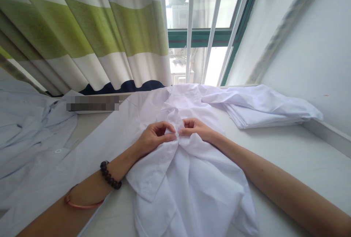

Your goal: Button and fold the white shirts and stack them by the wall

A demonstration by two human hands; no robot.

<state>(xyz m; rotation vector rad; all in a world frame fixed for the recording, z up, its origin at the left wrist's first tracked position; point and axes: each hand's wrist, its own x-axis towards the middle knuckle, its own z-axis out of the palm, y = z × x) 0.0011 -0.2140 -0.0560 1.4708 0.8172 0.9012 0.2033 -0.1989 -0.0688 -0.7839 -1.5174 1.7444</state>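
A white long-sleeved shirt (192, 178) lies front up on the pale surface, collar end toward the window, its lower part bunched toward me. At the middle of its front opening, my left hand (156, 136) pinches the left front edge between thumb and fingers. Just across from it, my right hand (196, 129) pinches the other edge, and the fingertips nearly meet. Whether a button sits between them is hidden by the fingers. A dark bead bracelet (109, 175) and a copper-coloured bangle (83, 204) are on my left arm.
Folded white cloth (246, 118) lies under a sleeve at the right, near the wall. Loose white garments (30, 131) are heaped at the left. A partly blurred-out box-like object (93, 107) lies by the green-and-white curtain (90, 29). White window bars (211, 39) stand behind.
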